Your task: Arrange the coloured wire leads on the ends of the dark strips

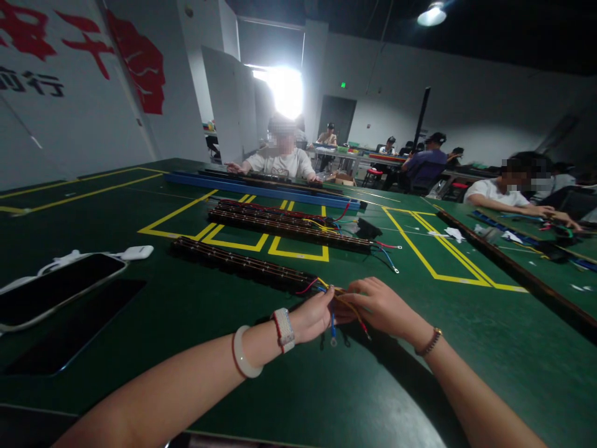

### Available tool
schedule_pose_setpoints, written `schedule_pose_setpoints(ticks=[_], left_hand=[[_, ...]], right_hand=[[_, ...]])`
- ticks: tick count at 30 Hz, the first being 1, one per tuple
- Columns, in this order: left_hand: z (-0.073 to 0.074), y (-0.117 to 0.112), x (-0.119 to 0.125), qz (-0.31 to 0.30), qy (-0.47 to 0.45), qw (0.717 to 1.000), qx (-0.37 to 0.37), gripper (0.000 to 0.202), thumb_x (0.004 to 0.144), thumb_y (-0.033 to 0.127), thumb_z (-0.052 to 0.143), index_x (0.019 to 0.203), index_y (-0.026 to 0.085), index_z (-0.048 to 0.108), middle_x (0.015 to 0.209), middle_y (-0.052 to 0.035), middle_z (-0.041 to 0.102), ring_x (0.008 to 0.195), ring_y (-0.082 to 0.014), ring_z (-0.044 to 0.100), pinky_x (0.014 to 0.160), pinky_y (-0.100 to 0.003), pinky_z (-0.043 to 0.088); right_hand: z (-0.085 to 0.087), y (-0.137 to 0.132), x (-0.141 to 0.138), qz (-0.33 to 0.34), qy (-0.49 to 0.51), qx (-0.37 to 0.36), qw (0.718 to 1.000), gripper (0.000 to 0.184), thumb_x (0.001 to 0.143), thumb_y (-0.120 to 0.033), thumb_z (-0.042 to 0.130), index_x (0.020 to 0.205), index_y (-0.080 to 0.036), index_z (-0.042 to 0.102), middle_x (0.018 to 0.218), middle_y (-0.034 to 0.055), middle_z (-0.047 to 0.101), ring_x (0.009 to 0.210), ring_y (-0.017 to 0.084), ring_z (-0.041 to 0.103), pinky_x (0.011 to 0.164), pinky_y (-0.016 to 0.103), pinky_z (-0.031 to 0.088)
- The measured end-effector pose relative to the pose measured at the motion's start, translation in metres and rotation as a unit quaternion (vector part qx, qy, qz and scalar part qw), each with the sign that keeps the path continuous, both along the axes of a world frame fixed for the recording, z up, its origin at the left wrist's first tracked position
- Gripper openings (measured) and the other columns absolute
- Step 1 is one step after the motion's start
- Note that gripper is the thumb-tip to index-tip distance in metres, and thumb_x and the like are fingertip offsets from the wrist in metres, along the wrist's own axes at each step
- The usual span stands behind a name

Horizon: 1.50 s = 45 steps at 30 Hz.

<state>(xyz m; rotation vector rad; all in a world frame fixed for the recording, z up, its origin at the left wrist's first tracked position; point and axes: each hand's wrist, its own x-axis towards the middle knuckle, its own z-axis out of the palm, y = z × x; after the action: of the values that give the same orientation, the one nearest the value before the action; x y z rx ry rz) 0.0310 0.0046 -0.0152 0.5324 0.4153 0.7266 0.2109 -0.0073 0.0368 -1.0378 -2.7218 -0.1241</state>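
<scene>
A long black bar (242, 261) with thin bright lines along its top lies slantwise on the green table. Coloured wires come out of its near right end. My left hand (313, 318) is closed on these wires, thumb on top. Close beside it, my right hand (385, 306) has its fingers bent in around the same bundle; its fingertips are partly hidden. Below the hands hang a blue wire (333, 326) with a ring terminal and a yellow wire (353, 306) whose red-sleeved end (365, 328) has a metal terminal. A short red wire (306, 287) curves at the bar's end.
Similar wired bars (289, 225) lie beyond, before a blue rail (261, 186). Phones (65, 287) and a white charger-like piece (137, 252) lie at left. A long dark bar (513, 267) runs along the right. One person (284, 163) sits opposite, another (499, 193) at right.
</scene>
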Motion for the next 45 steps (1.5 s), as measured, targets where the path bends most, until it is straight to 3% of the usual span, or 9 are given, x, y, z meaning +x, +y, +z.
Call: schedule_pose_setpoints(ticks=[4,8,16,20,25,33,37,41,45], left_hand=[[0.005,-0.002,0.000,0.003,0.011,1.000,-0.005,0.032,0.095,0.032,0.034,0.110,0.012,0.055,0.097,-0.0130,0.068,0.091,-0.0188,0.065,0.090,-0.038,0.044],[0.007,-0.002,-0.001,0.015,0.040,0.999,-0.006,0.035,0.094,0.035,0.036,0.105,0.010,0.057,0.094,-0.0144,0.068,0.089,-0.0194,0.065,0.089,-0.038,0.044],[0.008,-0.003,0.001,0.054,0.060,0.996,-0.021,0.030,0.092,0.037,0.041,0.090,0.011,0.055,0.094,-0.0138,0.068,0.082,-0.0174,0.067,0.084,-0.033,0.049],[0.006,-0.002,0.001,0.031,0.082,0.996,-0.024,0.030,0.094,0.033,0.036,0.083,0.011,0.053,0.085,-0.0131,0.069,0.079,-0.0181,0.068,0.078,-0.031,0.051],[0.006,-0.002,-0.003,0.018,0.116,0.992,-0.040,0.029,0.094,0.032,0.039,0.079,0.012,0.054,0.073,-0.0073,0.067,0.065,-0.0140,0.067,0.067,-0.026,0.052],[0.011,0.000,-0.006,-0.005,0.132,0.990,-0.050,0.026,0.093,0.028,0.040,0.077,0.013,0.053,0.062,-0.0025,0.062,0.051,-0.0100,0.060,0.057,-0.022,0.048],[0.010,0.000,-0.005,-0.001,0.117,0.992,-0.053,0.026,0.093,0.029,0.040,0.078,0.013,0.053,0.068,-0.0048,0.064,0.060,-0.0123,0.063,0.065,-0.025,0.050],[0.008,-0.001,-0.004,-0.007,0.092,0.995,-0.045,0.023,0.093,0.025,0.040,0.082,0.011,0.056,0.080,-0.0099,0.067,0.074,-0.0148,0.066,0.076,-0.028,0.050],[0.006,-0.001,-0.004,-0.016,0.058,0.997,-0.049,0.020,0.090,0.018,0.041,0.086,0.010,0.058,0.087,-0.0123,0.067,0.079,-0.0158,0.066,0.082,-0.030,0.048]], right_hand=[[-0.001,-0.004,0.006,0.031,-0.008,-0.013,0.999,0.033,0.087,-0.013,0.048,0.110,-0.029,0.064,0.107,0.0053,0.061,0.092,0.017,0.054,0.083,0.034,0.041],[-0.002,-0.001,0.014,0.037,0.081,-0.051,0.995,0.026,0.091,-0.018,0.045,0.103,-0.024,0.066,0.101,0.0056,0.064,0.093,0.016,0.056,0.083,0.033,0.043],[0.006,0.033,0.018,-0.174,0.304,-0.141,0.926,0.026,0.083,-0.040,0.057,0.090,-0.018,0.068,0.086,0.0058,0.070,0.076,0.017,0.063,0.066,0.027,0.048],[-0.006,0.067,0.023,-0.213,0.291,-0.155,0.920,0.030,0.076,-0.046,0.062,0.079,-0.017,0.068,0.071,0.0042,0.069,0.064,0.016,0.062,0.057,0.024,0.044],[-0.017,0.104,0.020,-0.236,0.228,-0.124,0.937,0.032,0.072,-0.048,0.066,0.068,-0.016,0.066,0.059,0.0012,0.063,0.054,0.014,0.054,0.048,0.022,0.034],[-0.021,0.145,-0.042,-0.228,0.169,-0.019,0.959,0.017,0.071,-0.029,0.072,0.064,-0.016,0.063,0.066,0.0028,0.064,0.061,0.013,0.054,0.055,0.022,0.034],[-0.021,0.145,-0.050,-0.214,0.153,-0.017,0.965,0.012,0.072,-0.025,0.071,0.070,-0.016,0.064,0.070,0.0033,0.064,0.064,0.014,0.055,0.057,0.023,0.035],[-0.017,0.126,-0.018,-0.200,0.131,0.013,0.971,0.019,0.071,-0.028,0.072,0.085,-0.017,0.066,0.089,0.0077,0.064,0.083,0.020,0.058,0.072,0.029,0.042],[-0.016,0.085,0.017,-0.141,0.126,0.093,0.978,0.028,0.078,-0.034,0.065,0.103,-0.021,0.062,0.104,0.0097,0.060,0.099,0.025,0.054,0.084,0.040,0.041]])
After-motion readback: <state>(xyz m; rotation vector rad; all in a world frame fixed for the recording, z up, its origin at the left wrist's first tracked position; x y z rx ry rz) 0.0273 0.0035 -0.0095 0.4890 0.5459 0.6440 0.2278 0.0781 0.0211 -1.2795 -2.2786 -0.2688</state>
